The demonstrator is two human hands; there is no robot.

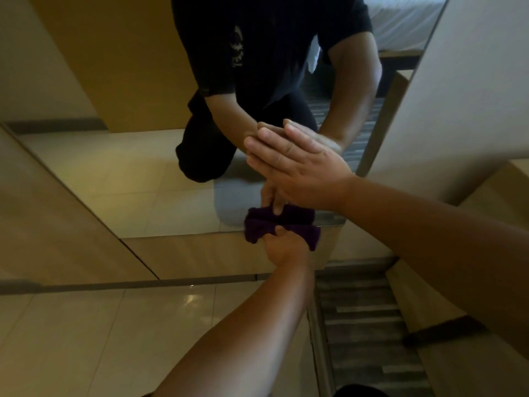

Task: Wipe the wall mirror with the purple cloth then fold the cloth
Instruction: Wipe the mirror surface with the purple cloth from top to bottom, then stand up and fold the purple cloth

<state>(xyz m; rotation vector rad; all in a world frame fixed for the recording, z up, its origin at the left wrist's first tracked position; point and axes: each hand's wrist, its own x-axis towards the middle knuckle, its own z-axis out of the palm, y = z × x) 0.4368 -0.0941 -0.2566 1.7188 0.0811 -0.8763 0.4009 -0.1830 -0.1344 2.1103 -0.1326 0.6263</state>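
Head view: wall mirror [137,179] fills upper and centre frame, its bottom edge running across mid-frame and its right edge slanting from top right down to centre right, where it meets a beige wall [472,90]. Below the bottom edge, a wood panel strip [200,253], then glossy floor tiles [94,333] at lower left with open room; a striped carpet [363,325] at lower centre-right. Mirror surface left of the hands is free, wide glass. Right hand [300,170] at centre frame, flat and open, fingers together and extended, palm pressed on the glass near the right edge, holds nothing. Left hand [283,247] just below it, closed around the bunched purple cloth [309,234], pressing it against the mirror's bottom edge, close to the lower right corner. Cloth is crumpled, not folded; its reflection sits directly above it in the glass. Reflection shows the person in dark clothes, kneeling.
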